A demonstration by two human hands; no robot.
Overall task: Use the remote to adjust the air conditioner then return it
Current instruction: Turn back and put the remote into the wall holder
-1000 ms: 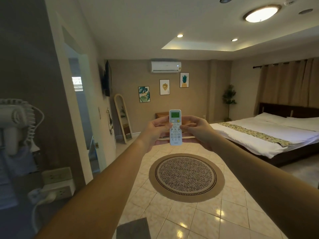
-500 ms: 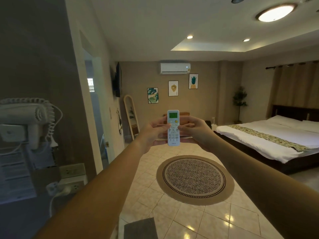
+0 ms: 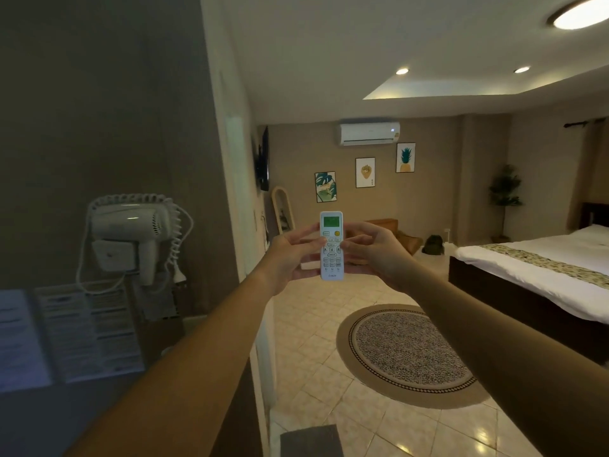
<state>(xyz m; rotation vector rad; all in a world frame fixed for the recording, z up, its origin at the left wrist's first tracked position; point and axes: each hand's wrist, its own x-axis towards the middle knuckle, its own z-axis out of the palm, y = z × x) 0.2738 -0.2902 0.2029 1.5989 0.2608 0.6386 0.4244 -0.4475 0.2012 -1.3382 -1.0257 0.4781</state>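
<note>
Both hands, left and right, grip one remote (screen lit) below one air conditioner.

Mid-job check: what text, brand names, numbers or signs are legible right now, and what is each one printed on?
Nothing can be read for sure.
remote, base: a short brand word, too blurred to read.
remote's green display: lit, digits unreadable.
remote's buttons: labels too small.
air conditioner: small logo and a sticker at its right end, illegible.
printed sheets below the hair dryer: lines of text, all blurred.
three wall pictures: no wording can be made out.
</note>
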